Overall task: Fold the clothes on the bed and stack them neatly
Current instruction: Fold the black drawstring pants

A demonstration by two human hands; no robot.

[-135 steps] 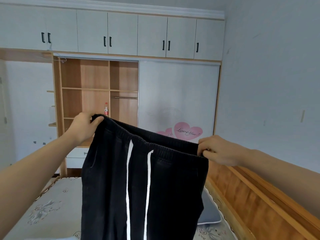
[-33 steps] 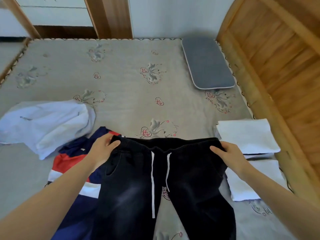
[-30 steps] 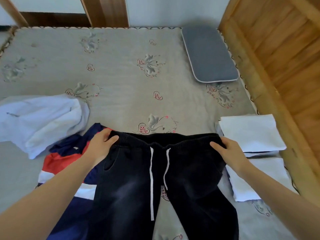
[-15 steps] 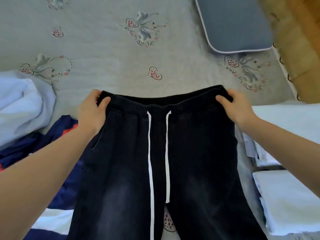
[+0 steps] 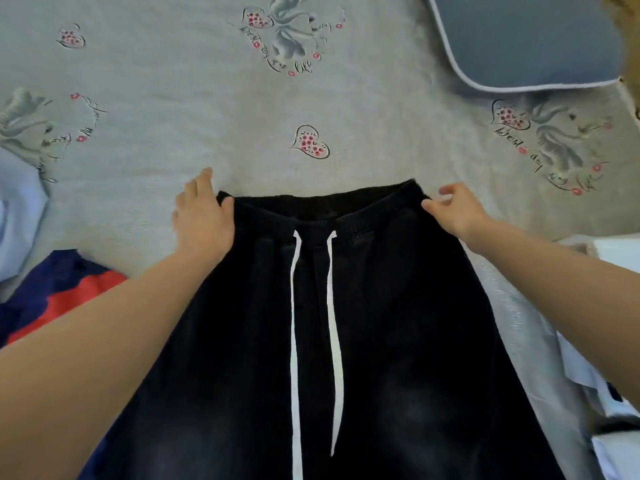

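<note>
Left hand (image 5: 202, 216) lies flat at the left end of the waistband, fingers straight and spread, thumb tip touching the band's corner, so that grip is open and pressing, not clutching. Right hand (image 5: 457, 209) sits at the right end of the waistband, fingers loosely bent, fingertips just at the edge of the fabric; it looks released, nothing clearly pinched. Between the 2 hands the black trousers (image 5: 381, 323) lie spread on the bed, waistband at the far side, legs running toward the near edge and out of view. 2 white drawstrings (image 5: 295, 341) trail down the front from the middle of the band. Beneath it all, the grey bedsheet (image 5: 173, 81) printed with hearts and bows. At the left, a navy and red garment (image 5: 59, 289) lies partly under the left forearm, with a pale blue garment (image 5: 17, 220) just beyond it. At the right, folded white clothes (image 5: 613, 341) sit beside the trousers. Far right, a grey pillow (image 5: 526, 36).
</note>
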